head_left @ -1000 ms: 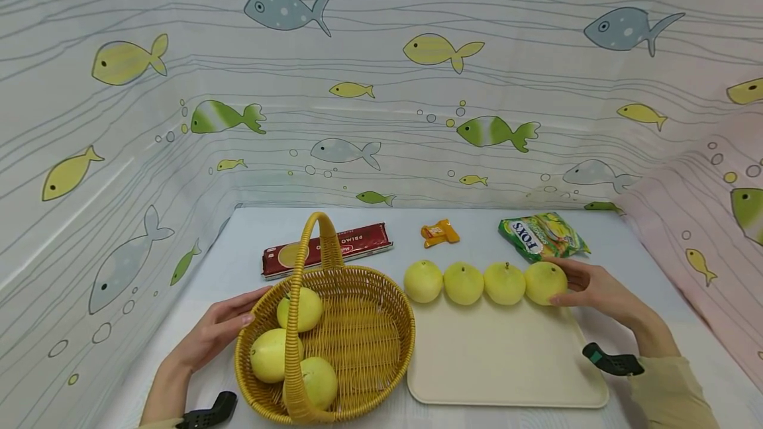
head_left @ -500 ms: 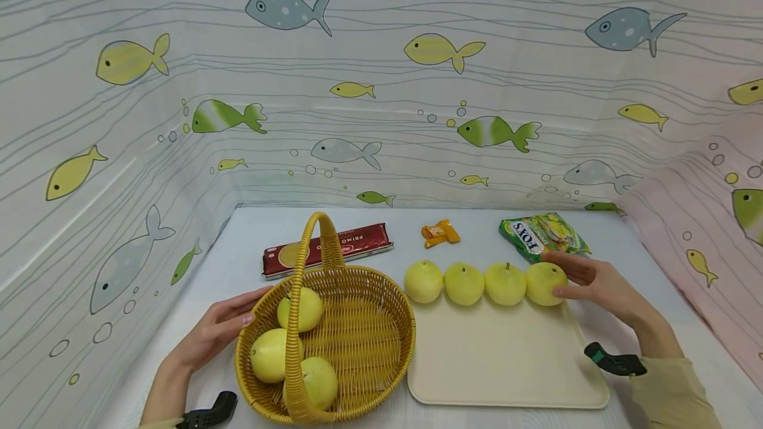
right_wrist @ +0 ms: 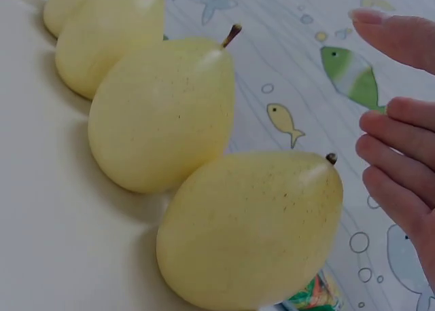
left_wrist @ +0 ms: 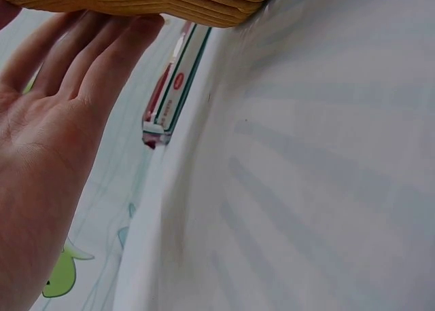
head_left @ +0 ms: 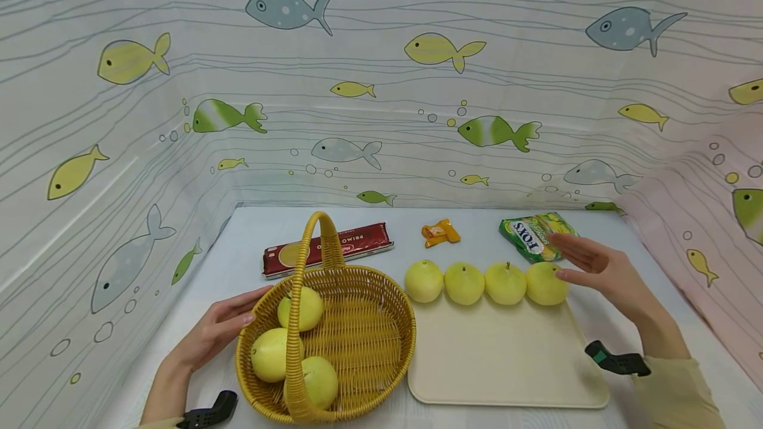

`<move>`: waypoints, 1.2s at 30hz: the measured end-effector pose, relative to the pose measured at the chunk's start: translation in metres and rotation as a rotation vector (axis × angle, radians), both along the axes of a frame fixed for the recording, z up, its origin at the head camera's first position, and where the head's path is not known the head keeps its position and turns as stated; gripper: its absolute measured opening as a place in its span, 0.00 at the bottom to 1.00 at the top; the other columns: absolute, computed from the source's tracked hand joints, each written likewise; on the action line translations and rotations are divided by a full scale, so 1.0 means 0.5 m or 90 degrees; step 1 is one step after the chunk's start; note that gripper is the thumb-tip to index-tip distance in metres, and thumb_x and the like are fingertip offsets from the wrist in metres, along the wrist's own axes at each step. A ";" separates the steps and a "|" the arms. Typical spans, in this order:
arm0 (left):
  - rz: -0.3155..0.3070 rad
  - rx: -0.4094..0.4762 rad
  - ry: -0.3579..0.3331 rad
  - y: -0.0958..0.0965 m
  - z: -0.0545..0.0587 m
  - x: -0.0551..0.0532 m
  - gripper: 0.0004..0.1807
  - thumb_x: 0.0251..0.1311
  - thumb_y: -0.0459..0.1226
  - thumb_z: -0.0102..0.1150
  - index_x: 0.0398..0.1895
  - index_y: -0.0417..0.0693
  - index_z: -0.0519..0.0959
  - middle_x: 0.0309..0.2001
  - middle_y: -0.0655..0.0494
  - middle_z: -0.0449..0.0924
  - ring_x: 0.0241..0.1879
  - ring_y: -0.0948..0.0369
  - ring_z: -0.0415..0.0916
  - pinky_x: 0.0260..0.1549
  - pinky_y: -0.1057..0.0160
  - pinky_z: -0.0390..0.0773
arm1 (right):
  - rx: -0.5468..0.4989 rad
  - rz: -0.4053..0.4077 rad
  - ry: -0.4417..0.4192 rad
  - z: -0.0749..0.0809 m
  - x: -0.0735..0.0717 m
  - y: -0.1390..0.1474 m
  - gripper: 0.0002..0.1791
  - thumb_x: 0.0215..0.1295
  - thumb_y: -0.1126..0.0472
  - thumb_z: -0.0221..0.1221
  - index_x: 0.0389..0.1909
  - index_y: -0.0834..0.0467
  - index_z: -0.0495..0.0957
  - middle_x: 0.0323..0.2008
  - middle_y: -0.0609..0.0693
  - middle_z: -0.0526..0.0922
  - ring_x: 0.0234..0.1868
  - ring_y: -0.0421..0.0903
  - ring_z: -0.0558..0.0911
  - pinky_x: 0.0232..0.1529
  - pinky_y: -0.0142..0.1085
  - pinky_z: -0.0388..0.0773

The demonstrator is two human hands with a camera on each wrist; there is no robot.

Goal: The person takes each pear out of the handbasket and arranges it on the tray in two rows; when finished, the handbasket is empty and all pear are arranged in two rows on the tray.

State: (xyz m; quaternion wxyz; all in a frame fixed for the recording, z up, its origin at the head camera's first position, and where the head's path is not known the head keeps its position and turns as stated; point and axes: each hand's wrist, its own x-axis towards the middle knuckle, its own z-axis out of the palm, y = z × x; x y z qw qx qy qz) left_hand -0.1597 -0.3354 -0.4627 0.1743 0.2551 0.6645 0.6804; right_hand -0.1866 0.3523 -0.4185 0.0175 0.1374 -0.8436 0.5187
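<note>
My left hand rests against the left side of a yellow wicker basket, its fingers fairly straight along the basket wall in the left wrist view. Three pale yellow pears sit in the basket's left part, one pear partly behind the handle. My right hand hovers with spread thumb and fingers just right of the rightmost pear, holding nothing. In the right wrist view that nearest pear lies apart from my fingertips. Several pears line the far edge of a cream tray.
Behind the basket lies a long dark red packet. A small orange packet sits at the back middle. A green Fox's bag lies behind the pears, partly covered by my right hand. Fish-patterned cloth forms the walls.
My right hand has let go of the rightmost pear and drawn up and back to the right. The left hand stays at the basket.
</note>
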 end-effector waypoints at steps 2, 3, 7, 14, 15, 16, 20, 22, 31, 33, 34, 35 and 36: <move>0.000 0.000 0.003 0.000 0.000 0.000 0.28 0.71 0.22 0.33 0.74 0.27 0.54 0.72 0.57 0.69 0.69 0.65 0.67 0.63 0.70 0.70 | -0.007 -0.003 0.012 0.010 0.004 -0.010 0.36 0.66 0.65 0.64 0.74 0.55 0.64 0.70 0.48 0.72 0.65 0.27 0.73 0.54 0.18 0.71; 0.001 0.000 0.003 0.000 -0.001 0.000 0.28 0.71 0.22 0.33 0.74 0.27 0.54 0.72 0.57 0.69 0.69 0.65 0.67 0.63 0.70 0.70 | -0.009 -0.002 0.019 0.016 0.006 -0.015 0.36 0.66 0.66 0.64 0.74 0.56 0.64 0.70 0.48 0.72 0.65 0.27 0.73 0.55 0.18 0.71; 0.004 -0.003 0.004 0.000 -0.001 0.000 0.28 0.71 0.22 0.34 0.74 0.27 0.55 0.71 0.58 0.69 0.69 0.65 0.68 0.63 0.70 0.70 | -0.018 -0.001 0.035 0.036 0.015 -0.038 0.36 0.65 0.67 0.65 0.74 0.57 0.65 0.70 0.46 0.73 0.64 0.27 0.73 0.56 0.18 0.71; -0.002 0.002 -0.007 -0.001 -0.004 0.000 0.28 0.72 0.22 0.33 0.75 0.28 0.54 0.72 0.57 0.68 0.69 0.65 0.67 0.63 0.70 0.70 | -0.054 0.065 0.055 0.053 0.020 -0.076 0.37 0.63 0.74 0.63 0.73 0.61 0.64 0.69 0.48 0.73 0.66 0.31 0.73 0.59 0.20 0.70; -0.004 0.002 -0.007 -0.001 -0.004 0.000 0.28 0.72 0.22 0.33 0.75 0.28 0.54 0.72 0.57 0.68 0.70 0.65 0.67 0.63 0.70 0.70 | -0.054 0.071 0.059 0.054 0.021 -0.081 0.37 0.62 0.74 0.64 0.72 0.61 0.65 0.69 0.48 0.73 0.66 0.31 0.73 0.60 0.21 0.70; -0.005 0.003 -0.009 -0.001 -0.004 -0.001 0.28 0.72 0.22 0.33 0.75 0.28 0.54 0.72 0.56 0.68 0.70 0.65 0.67 0.63 0.70 0.70 | -0.055 0.075 0.060 0.054 0.022 -0.086 0.37 0.62 0.74 0.64 0.72 0.61 0.65 0.68 0.48 0.74 0.66 0.32 0.73 0.60 0.21 0.70; -0.002 0.003 -0.012 -0.003 -0.004 -0.002 0.28 0.72 0.23 0.34 0.75 0.28 0.54 0.72 0.56 0.68 0.70 0.65 0.66 0.63 0.70 0.70 | -0.049 0.089 0.063 0.057 0.025 -0.108 0.37 0.61 0.73 0.65 0.72 0.60 0.66 0.69 0.48 0.73 0.67 0.32 0.73 0.60 0.21 0.70; 0.001 -0.001 -0.010 -0.003 -0.004 -0.003 0.28 0.72 0.22 0.34 0.75 0.28 0.54 0.72 0.56 0.68 0.70 0.66 0.66 0.63 0.70 0.70 | -0.047 0.094 0.063 0.058 0.026 -0.120 0.37 0.61 0.72 0.66 0.72 0.59 0.66 0.69 0.48 0.73 0.67 0.32 0.73 0.61 0.22 0.70; 0.002 -0.003 -0.017 -0.004 0.000 -0.002 0.28 0.72 0.23 0.35 0.75 0.29 0.54 0.72 0.60 0.69 0.69 0.67 0.67 0.63 0.70 0.70 | -0.050 0.141 0.073 0.065 0.038 -0.170 0.38 0.59 0.71 0.68 0.71 0.59 0.68 0.68 0.54 0.73 0.67 0.32 0.72 0.63 0.23 0.69; 0.001 -0.002 -0.019 -0.005 -0.002 -0.002 0.28 0.72 0.23 0.35 0.75 0.28 0.53 0.72 0.60 0.68 0.69 0.67 0.67 0.63 0.70 0.70 | -0.054 0.149 0.073 0.065 0.040 -0.178 0.38 0.59 0.71 0.68 0.71 0.59 0.68 0.68 0.56 0.73 0.68 0.33 0.72 0.63 0.24 0.69; 0.004 -0.003 -0.021 -0.005 -0.002 -0.001 0.28 0.72 0.23 0.35 0.75 0.29 0.54 0.72 0.60 0.68 0.69 0.67 0.67 0.63 0.70 0.70 | -0.055 0.148 0.071 0.064 0.041 -0.183 0.38 0.59 0.70 0.69 0.71 0.58 0.68 0.68 0.56 0.73 0.67 0.33 0.72 0.63 0.24 0.69; 0.009 -0.007 -0.026 -0.005 -0.003 0.000 0.28 0.72 0.23 0.35 0.75 0.29 0.54 0.72 0.60 0.69 0.69 0.67 0.67 0.63 0.70 0.70 | -0.054 0.148 0.068 0.062 0.042 -0.187 0.38 0.59 0.70 0.69 0.71 0.58 0.69 0.68 0.55 0.74 0.67 0.33 0.72 0.63 0.24 0.69; 0.012 -0.008 -0.028 -0.006 -0.005 0.000 0.28 0.72 0.23 0.35 0.75 0.29 0.54 0.71 0.61 0.69 0.69 0.67 0.67 0.63 0.70 0.70 | -0.055 0.150 0.066 0.061 0.043 -0.191 0.38 0.59 0.69 0.69 0.71 0.58 0.69 0.68 0.55 0.74 0.67 0.33 0.72 0.63 0.23 0.69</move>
